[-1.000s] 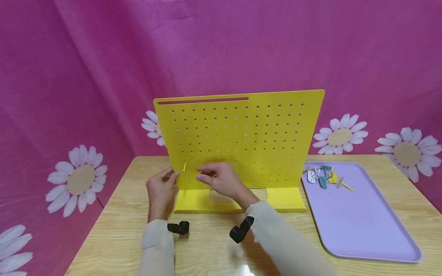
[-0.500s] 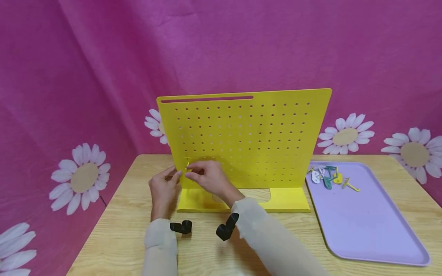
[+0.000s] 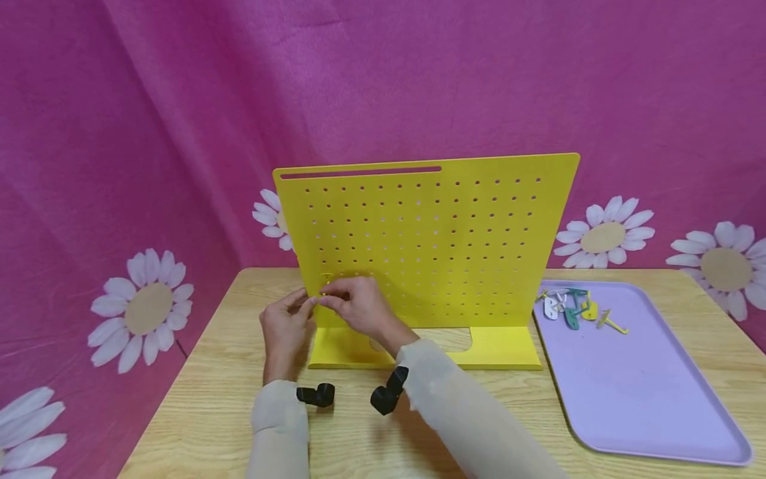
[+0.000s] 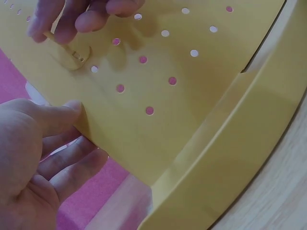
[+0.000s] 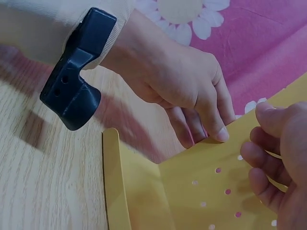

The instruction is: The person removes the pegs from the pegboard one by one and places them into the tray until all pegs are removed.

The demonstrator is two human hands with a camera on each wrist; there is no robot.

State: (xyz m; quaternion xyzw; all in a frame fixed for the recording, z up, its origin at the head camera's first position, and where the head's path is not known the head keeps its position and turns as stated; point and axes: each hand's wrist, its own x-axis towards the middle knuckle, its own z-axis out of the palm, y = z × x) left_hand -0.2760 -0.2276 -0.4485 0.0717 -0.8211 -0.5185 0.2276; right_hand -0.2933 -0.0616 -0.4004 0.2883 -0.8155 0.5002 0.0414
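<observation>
A yellow pegboard (image 3: pixel 473 259) stands upright on its base, with rows of round holes. Near its lower left edge sits a yellow hook (image 4: pixel 79 57), its round plate against the board. My right hand (image 3: pixel 362 309) pinches the hook's arm, and its fingers cover part of the hook in the head view. At the board's left edge my left hand (image 3: pixel 287 329) grips with the thumb in front and the other fingers behind, as the left wrist view shows.
To the right lies a purple tray (image 3: pixel 646 386). At its far left end are a white hook (image 3: pixel 550 308), green hooks (image 3: pixel 571 319) and yellow hooks (image 3: pixel 612 322). A pink flowered cloth (image 3: pixel 419 80) hangs behind the wooden table (image 3: pixel 197 399).
My right hand has moved left across the board to the yellow hook and now pinches it. My left hand keeps its grip on the board's edge. The head view has shifted slightly.
</observation>
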